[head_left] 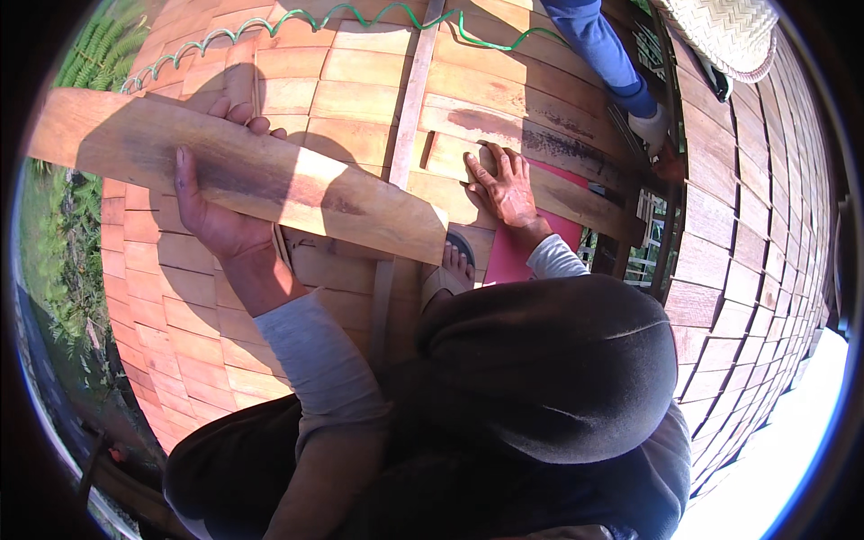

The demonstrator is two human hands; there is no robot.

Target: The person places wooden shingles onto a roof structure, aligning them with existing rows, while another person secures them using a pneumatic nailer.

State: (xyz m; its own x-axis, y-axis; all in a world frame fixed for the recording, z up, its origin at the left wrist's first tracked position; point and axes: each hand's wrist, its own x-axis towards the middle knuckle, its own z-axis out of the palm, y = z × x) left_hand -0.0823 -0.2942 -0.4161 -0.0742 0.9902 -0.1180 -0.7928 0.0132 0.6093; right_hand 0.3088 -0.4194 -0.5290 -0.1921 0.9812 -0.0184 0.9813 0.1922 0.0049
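My left hand (225, 207) grips a long wooden shingle (252, 171), thumb on its upper face and fingertips showing over the far edge. The shingle is lifted above the roof and slants down from the far left to the middle. My right hand (506, 187) lies with fingers spread on a wooden shingle in the laid rows (454, 155). Beside its wrist a red sheet (513, 252) shows from under the wood. Close to the held shingle's right end is a foot in a sandal (457, 261).
A narrow wooden batten (412, 108) runs across the shingles. Green coiled hose (351, 11) lies at the top. At upper right a co-worker's blue sleeve (603, 45) and gloved hand (650, 126) reach to a gap in the roof, near a straw hat (729, 36). Black fabric (549, 369) blocks the lower middle.
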